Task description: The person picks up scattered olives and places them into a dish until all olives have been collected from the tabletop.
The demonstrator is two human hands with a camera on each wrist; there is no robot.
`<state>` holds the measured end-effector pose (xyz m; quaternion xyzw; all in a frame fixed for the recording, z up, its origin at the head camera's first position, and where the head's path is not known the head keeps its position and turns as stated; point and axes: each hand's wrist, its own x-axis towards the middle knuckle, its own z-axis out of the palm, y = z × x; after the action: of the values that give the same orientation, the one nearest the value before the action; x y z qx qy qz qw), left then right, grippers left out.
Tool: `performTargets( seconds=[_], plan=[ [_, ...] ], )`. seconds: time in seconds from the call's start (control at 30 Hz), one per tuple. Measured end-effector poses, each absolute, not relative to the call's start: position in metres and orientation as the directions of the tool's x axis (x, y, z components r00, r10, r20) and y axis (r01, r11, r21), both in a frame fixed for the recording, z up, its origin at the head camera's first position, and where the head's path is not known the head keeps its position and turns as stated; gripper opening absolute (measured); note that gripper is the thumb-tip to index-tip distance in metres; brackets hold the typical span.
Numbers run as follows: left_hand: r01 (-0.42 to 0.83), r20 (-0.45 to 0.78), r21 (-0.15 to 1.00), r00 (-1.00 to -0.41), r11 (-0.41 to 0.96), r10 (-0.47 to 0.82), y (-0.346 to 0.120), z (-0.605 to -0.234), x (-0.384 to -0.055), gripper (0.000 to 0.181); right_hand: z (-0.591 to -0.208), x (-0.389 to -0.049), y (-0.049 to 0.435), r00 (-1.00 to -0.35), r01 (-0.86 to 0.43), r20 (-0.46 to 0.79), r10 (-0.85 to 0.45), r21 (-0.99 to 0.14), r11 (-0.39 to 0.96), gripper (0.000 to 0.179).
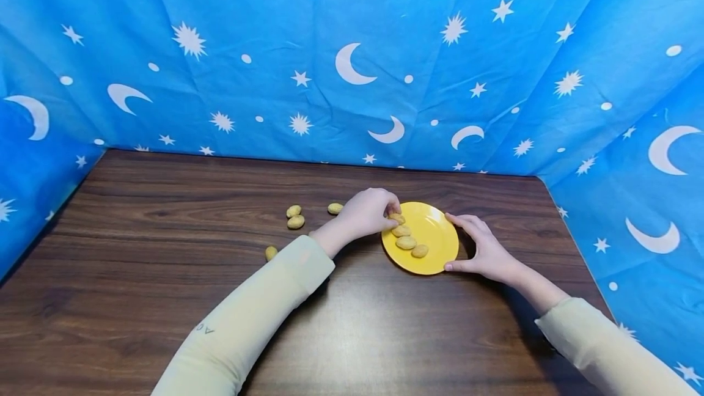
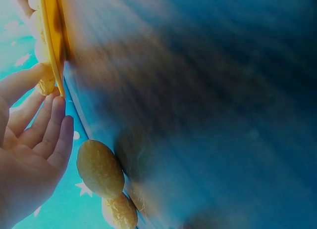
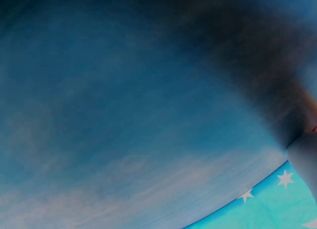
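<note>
A yellow plate lies on the table with a slanting row of yellow-brown oval pieces on its left side; they are rough-skinned, like small potatoes. My left hand reaches over the plate's left rim. Its thumb and fingers pinch the oval piece at the upper end of the row; the other fingers extend under the rim in the left wrist view. My right hand holds the plate's right edge, thumb at the near side and fingers at the far side. The right wrist view barely catches this hand.
Left of the plate, several more oval pieces lie on the dark wooden table: a pair, one by the left wrist and one beside the left sleeve. A blue cloth with white stars and moons hangs behind and at the sides.
</note>
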<state>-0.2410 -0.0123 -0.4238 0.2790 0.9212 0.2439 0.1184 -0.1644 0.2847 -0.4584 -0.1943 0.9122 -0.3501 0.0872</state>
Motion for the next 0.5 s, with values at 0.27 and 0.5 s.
performTargets(
  seconds=[0.27, 0.5],
  plan=[
    [0.468, -0.075, 0.506, -0.813, 0.725, 0.577, -0.0118, -0.4251, -0.2412, 0.015, -0.459, -0.1649, 0.2845, -0.908, -0.296, -0.019, -0.419, -0.679, 0.672, 0.099],
    [0.474, -0.068, 0.514, -0.808, 0.715, 0.585, -0.0128, -0.427, -0.2422, 0.014, -0.4607, -0.1647, 0.2843, -0.909, -0.296, -0.016, -0.416, -0.679, 0.672, 0.098]
  ],
)
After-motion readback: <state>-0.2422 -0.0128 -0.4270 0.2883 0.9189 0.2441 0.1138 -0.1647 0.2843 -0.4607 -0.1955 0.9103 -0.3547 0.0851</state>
